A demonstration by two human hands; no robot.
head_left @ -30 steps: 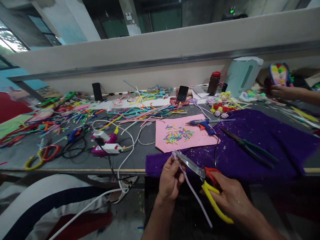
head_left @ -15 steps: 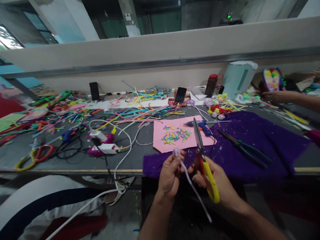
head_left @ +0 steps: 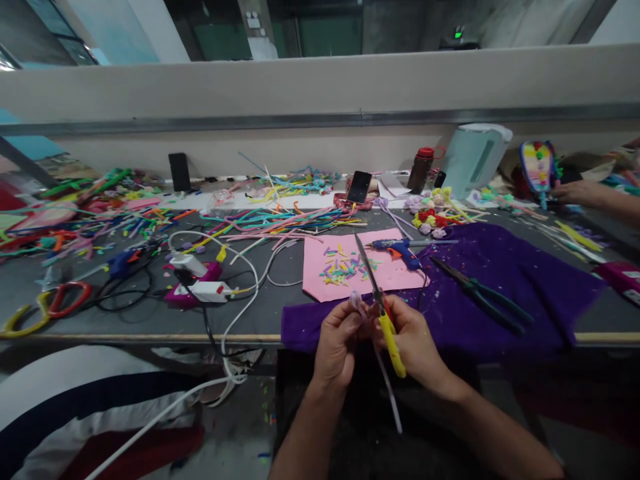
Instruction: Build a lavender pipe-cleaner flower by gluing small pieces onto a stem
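Note:
My left hand (head_left: 337, 343) is closed in a pinch on a lilac pipe cleaner (head_left: 391, 400), whose coiled end (head_left: 355, 299) pokes up above the fingertips. The pipe cleaner's long tail hangs down between my hands. My right hand (head_left: 415, 340) is wrapped round scissors (head_left: 393, 345) with yellow and red handles, the blades pointing up and away to the left. Both hands are close together over the table's near edge, at the fold of a purple cloth (head_left: 540, 287). Fingers hide whether the blades touch the pipe cleaner.
Small cut pieces (head_left: 345, 267) lie on a pink sheet (head_left: 315, 247), beside a blue glue gun (head_left: 403, 253). Pliers (head_left: 487, 297) rest on the cloth. A power strip (head_left: 193, 293) with cables and other scissors (head_left: 47, 310) are to the left. Another person's hand (head_left: 580, 193) is at far right.
My right hand has brought the scissors left, closer to my left hand, and tilted the blades further left. The hanging tail has swung left. The camera view has shifted slightly.

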